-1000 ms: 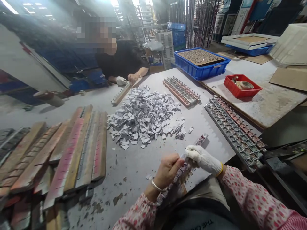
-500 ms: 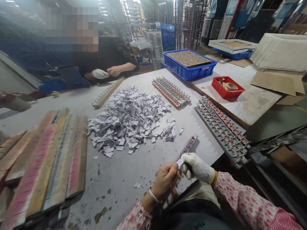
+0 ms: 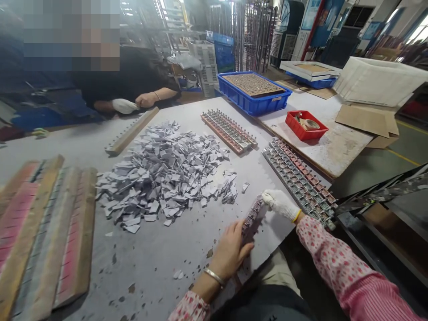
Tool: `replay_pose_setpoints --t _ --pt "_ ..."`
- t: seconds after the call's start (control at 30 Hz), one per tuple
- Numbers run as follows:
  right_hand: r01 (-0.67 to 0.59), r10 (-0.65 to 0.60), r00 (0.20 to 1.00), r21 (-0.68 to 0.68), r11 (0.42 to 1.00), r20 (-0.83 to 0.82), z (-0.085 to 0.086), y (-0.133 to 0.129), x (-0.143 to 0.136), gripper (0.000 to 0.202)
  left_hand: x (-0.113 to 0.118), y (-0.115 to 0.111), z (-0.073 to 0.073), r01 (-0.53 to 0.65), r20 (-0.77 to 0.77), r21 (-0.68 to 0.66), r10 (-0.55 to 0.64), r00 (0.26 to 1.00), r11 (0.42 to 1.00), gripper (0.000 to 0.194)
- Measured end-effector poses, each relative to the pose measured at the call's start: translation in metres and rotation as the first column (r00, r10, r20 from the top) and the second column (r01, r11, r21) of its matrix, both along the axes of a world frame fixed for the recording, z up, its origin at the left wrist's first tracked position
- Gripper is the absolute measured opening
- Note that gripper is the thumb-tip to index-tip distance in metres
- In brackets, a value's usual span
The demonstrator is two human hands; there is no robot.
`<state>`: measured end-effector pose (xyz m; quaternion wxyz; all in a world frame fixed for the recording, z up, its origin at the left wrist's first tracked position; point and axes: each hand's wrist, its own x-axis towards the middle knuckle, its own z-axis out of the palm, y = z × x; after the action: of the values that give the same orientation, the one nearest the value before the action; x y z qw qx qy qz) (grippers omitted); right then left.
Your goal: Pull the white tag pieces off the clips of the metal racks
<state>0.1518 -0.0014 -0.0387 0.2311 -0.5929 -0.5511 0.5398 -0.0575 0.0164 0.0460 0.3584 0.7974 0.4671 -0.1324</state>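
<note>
My bare left hand (image 3: 230, 249), with a bangle at its wrist, is wrapped round the near part of a narrow, dark, speckled strip (image 3: 252, 216). My right hand (image 3: 279, 203), in a white knitted glove, is closed at the strip's far end; whether a small piece is between its fingers is hidden. The strip lies slanted over the table's near edge. Left of it a large heap of small white-grey flat pieces (image 3: 174, 171) spreads over the table (image 3: 160, 263). One loose piece (image 3: 245, 187) lies just beyond the strip.
Studded strips (image 3: 229, 129) and more studded strips (image 3: 299, 180) lie beyond my hands. Coloured wooden bars (image 3: 78, 236) are at left. A blue crate (image 3: 254, 104) and red tray (image 3: 306, 131) stand behind. Across the table a person's gloved hand (image 3: 125, 106) is beside a studded bar (image 3: 133, 131).
My right hand has moved away from my left, to the strip's far end. My left hand has gone from pinching a white piece to gripping the strip. The view has shifted right.
</note>
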Motion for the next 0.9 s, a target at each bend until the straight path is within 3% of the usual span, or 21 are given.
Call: replay_pose_setpoints --t 0.1,0.23,0.5,0.7,0.8,0.9 --pt "-0.034 0.039 0.989 -0.038 0.999 0.144 -0.014 0.019 0.021 0.029 -0.009 -0.011 -0.018 0.174 -0.186 0.068 -0.159 0.970 0.982 0.064" --pt "-0.117 0.139 0.938 -0.086 0.989 0.317 -0.027 0.033 0.023 0.031 -0.017 -0.020 -0.032 0.287 -0.275 0.139 -0.241 0.931 0.948 0.073" --pt "-0.319 0.325 0.815 -0.097 0.943 0.479 -0.042 0.042 0.021 0.037 -0.021 -0.017 -0.032 0.291 -0.243 0.144 -0.251 0.937 0.946 0.078" --pt "-0.233 0.242 0.819 -0.085 0.969 0.520 -0.042 0.032 0.012 0.039 -0.024 -0.013 -0.042 0.246 -0.155 0.142 -0.224 0.962 0.959 0.069" --pt "-0.116 0.138 0.844 -0.074 0.990 0.519 -0.035 0.019 0.011 0.039 -0.044 -0.011 -0.028 0.218 -0.091 0.092 -0.210 0.973 0.971 0.072" --pt "0.012 0.023 0.866 -0.067 0.998 0.499 -0.025 -0.016 0.012 0.042 -0.080 -0.021 0.011 0.169 -0.157 0.074 -0.156 0.975 0.983 0.082"
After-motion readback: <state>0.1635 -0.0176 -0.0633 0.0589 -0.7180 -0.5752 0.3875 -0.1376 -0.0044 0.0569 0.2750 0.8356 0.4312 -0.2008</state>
